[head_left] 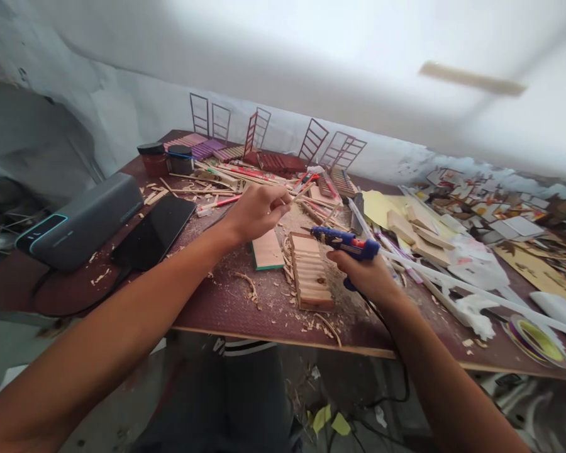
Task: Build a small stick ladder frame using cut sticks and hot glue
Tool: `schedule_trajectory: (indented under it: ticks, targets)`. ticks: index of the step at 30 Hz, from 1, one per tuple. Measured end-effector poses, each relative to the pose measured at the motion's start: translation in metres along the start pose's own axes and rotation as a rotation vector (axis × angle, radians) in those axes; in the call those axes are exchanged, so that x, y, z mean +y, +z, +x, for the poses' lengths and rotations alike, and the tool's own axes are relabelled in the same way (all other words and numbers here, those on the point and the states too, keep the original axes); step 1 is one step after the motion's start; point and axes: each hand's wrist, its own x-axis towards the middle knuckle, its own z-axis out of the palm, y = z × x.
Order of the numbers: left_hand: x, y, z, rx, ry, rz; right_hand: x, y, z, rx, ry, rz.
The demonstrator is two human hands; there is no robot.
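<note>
My right hand [365,274] is wrapped round a blue glue gun [346,242], its nozzle pointing left above a small grooved wooden block [311,274]. My left hand [261,211] is closed in a pinch over the middle of the table, and a thin wooden stick [300,191] shows at its fingertips. Below that hand lies a flat wooden piece [268,250] with a green edge. Wood shavings [249,286] are scattered around both pieces. The glue gun's cord [390,333] runs down over the table's front edge.
A black phone [155,229] and a dark speaker-like box [87,220] lie at left, near two jars [153,160]. Small ladder-like frames [314,139] stand along the wall. Wood offcuts [419,236] and a tape roll [538,340] sit at right.
</note>
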Motion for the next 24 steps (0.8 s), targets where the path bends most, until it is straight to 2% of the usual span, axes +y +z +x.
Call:
schedule_trajectory:
  ticks: [9, 24]
  targets:
    - [-0.002, 0.002, 0.000, -0.024, 0.004, 0.017, 0.025, 0.002, 0.010, -0.020, 0.042, 0.242]
    - [0.000, 0.006, -0.001, -0.030, -0.008, -0.015, 0.003, 0.008, 0.009, -0.057, 0.023, 0.069]
